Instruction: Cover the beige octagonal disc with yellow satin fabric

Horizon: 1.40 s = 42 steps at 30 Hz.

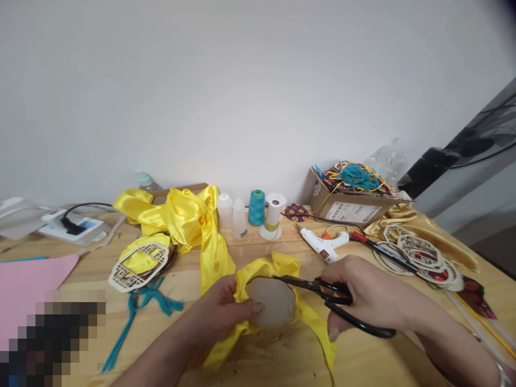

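My left hand point(229, 309) grips a flat greyish rounded disc point(276, 306) with yellow satin fabric point(258, 267) around its edge, the thumb lying on the disc's face. In my right hand point(363, 293) are black-handled scissors point(334, 293), fingers through the handle loops. The blade tips reach over the disc's upper edge and touch or nearly touch the yellow fabric there. Fabric tails hang from the disc at lower left and lower right. Whether the blades are fully closed is hard to make out.
A bundle of yellow satin point(183, 215) lies behind. Bottles point(239, 217), a teal thread cone point(256, 207) and a white spool point(274, 212) stand by the wall. A glue gun point(322, 243), marker point(385, 251) and cardboard box point(346, 207) are right. Left are wooden cutouts point(139, 266) and teal cord point(149, 301).
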Motion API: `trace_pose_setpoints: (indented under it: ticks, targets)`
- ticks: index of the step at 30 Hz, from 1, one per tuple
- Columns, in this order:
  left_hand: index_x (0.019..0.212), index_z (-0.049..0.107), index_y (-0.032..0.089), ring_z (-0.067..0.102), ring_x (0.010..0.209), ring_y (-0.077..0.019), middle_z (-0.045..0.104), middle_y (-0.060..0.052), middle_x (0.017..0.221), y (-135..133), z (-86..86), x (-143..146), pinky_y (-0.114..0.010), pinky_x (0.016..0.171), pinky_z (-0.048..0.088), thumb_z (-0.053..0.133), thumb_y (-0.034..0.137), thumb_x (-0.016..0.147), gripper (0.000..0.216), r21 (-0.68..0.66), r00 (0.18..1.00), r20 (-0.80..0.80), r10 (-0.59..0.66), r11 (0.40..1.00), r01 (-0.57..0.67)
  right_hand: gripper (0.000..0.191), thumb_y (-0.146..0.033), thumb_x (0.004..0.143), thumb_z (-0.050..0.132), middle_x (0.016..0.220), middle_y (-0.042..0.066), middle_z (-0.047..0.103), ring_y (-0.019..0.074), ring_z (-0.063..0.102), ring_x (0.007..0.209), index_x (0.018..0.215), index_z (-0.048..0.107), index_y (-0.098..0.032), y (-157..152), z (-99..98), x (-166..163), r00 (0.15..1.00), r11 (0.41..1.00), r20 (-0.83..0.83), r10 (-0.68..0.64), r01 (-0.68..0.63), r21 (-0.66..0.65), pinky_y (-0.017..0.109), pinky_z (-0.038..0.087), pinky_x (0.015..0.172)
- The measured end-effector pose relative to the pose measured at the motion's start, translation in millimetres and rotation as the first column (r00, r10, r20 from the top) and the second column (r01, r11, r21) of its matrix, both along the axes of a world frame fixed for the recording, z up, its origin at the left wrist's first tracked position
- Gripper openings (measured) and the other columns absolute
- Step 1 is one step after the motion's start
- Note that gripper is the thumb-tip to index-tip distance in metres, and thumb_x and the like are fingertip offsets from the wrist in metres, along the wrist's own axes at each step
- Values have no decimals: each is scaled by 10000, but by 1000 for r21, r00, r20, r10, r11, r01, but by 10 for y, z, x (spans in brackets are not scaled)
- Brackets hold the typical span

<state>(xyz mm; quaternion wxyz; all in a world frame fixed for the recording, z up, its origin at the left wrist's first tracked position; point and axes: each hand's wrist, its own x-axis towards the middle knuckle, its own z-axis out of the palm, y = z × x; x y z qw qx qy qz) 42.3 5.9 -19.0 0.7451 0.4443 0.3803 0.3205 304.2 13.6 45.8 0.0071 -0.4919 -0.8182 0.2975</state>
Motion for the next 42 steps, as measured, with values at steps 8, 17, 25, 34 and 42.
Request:
trace_pose_setpoints:
  ticks: [8, 17, 25, 34, 42]
  targets:
    - [909, 730, 168, 664, 781, -203, 749, -48, 806, -3, 6, 3, -281, 729, 493, 715, 214, 689, 225, -28, 1000, -21, -6, 1000, 5, 486, -612, 594, 710, 477, -69, 435, 57, 307, 444, 567, 517, -167, -23, 51, 4, 999, 999, 37, 22, -24, 46, 198, 181, 381]
    - [878, 741, 181, 657, 788, -201, 745, -32, 783, -22, -5, 7, -278, 739, 491, 729, 251, 675, 215, -18, 998, -59, -23, 1000, 22, 493, -631, 603, 693, 499, -59, 453, 74, 310, 467, 577, 499, -179, -76, 121, 15, 997, 996, 70, 38, -44, 73, 214, 192, 410]
    - [879, 742, 199, 653, 812, -192, 745, -15, 798, -25, 10, 18, -274, 767, 493, 754, 283, 651, 243, -30, 996, -91, -13, 999, 11, 421, -542, 697, 672, 533, -48, 547, 78, 380, 488, 562, 524, -172, -140, 145, -1, 997, 988, 73, 25, -35, 149, 218, 219, 454]
    - [854, 745, 191, 654, 767, -175, 739, -19, 754, -3, 0, 31, -249, 734, 503, 780, 323, 618, 273, -8, 998, -59, -28, 1000, 28, 367, -453, 722, 688, 550, -57, 565, 68, 416, 501, 554, 526, -170, -148, 115, 28, 997, 987, 73, 39, -49, 152, 211, 247, 468]
    - [885, 740, 200, 645, 764, -166, 741, -21, 786, -14, -35, 6, -259, 741, 494, 749, 313, 668, 245, -4, 995, -78, -59, 998, 59, 312, -413, 746, 672, 585, -21, 581, 91, 458, 521, 588, 556, -170, -147, 109, 41, 991, 974, 125, 48, -74, 215, 232, 250, 492]
